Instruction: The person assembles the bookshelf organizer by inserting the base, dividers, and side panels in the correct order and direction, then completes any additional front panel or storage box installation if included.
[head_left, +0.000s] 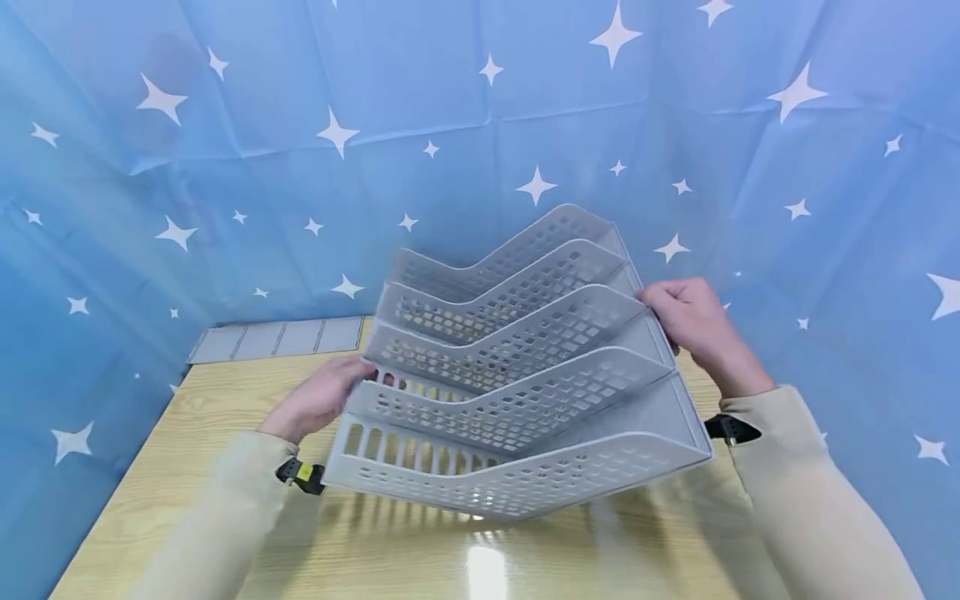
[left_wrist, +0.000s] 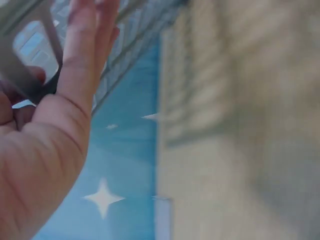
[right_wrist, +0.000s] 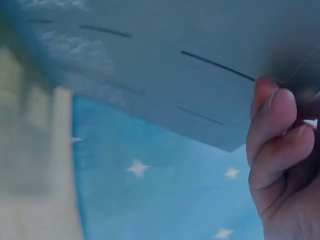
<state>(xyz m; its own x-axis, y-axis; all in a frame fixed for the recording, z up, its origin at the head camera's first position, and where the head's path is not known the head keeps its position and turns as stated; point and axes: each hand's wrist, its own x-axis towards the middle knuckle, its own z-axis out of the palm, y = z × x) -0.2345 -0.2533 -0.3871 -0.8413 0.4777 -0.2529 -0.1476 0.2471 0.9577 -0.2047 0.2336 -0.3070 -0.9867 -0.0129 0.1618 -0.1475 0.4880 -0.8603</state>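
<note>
A grey plastic file rack (head_left: 510,433) with several perforated dividers hangs tilted over the table, its shadow falling on the wood beneath. My left hand (head_left: 322,398) grips its slotted left side; in the left wrist view, that hand (left_wrist: 55,120) has its thumb and fingers about a slotted part. On the other side, my right hand (head_left: 692,321) holds the edge of the solid right panel. Close up in the right wrist view, curled fingers of the right hand (right_wrist: 285,165) pinch this flat panel (right_wrist: 150,65), which has thin slits. Part of the right thumb is hidden.
A flat grey panel (head_left: 277,337) with raised lines lies at the table's back left corner. The wood-grain table (head_left: 180,458) meets a blue star-patterned curtain (head_left: 450,100) behind and on both sides. Each wrist wears a black strap (head_left: 733,429).
</note>
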